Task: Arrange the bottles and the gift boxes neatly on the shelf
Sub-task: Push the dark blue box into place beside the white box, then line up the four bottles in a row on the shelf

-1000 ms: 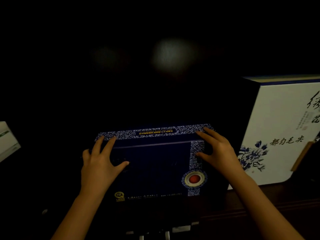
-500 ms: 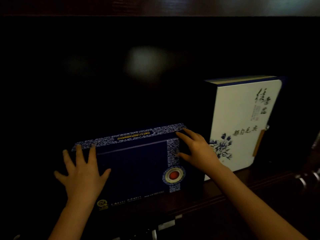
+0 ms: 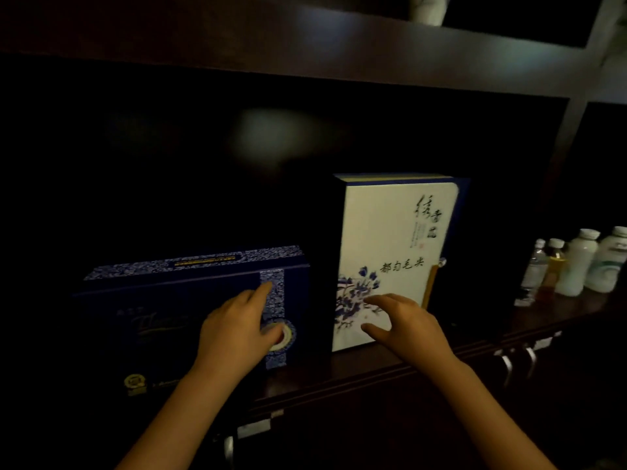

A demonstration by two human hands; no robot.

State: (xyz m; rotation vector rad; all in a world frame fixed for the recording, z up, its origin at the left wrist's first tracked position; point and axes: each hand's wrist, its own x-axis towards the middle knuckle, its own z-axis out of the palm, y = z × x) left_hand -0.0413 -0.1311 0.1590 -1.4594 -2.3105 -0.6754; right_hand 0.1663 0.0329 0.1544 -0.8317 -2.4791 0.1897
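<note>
A dark blue gift box (image 3: 163, 300) with a patterned band and a round emblem stands on the dark wooden shelf (image 3: 373, 371) at the left. My left hand (image 3: 237, 330) lies flat against its front, fingers apart, covering part of the emblem. To its right a taller white gift box (image 3: 393, 239) with blue flowers and black calligraphy stands upright. My right hand (image 3: 403, 323) hovers open at its lower front, fingers spread. Several bottles (image 3: 576, 266) stand in a row at the far right of the shelf.
An upper shelf board (image 3: 305, 39) runs overhead with a pale object on it. A vertical post (image 3: 570, 137) divides the shelf at the right. Below the shelf edge are cabinet fronts with metal handles (image 3: 515, 361). The back of the shelf is very dark.
Both hands left the blue box's top corners. My left hand moved right onto its front near the emblem; my right hand moved over to the white box. The view shifted right, showing the bottles.
</note>
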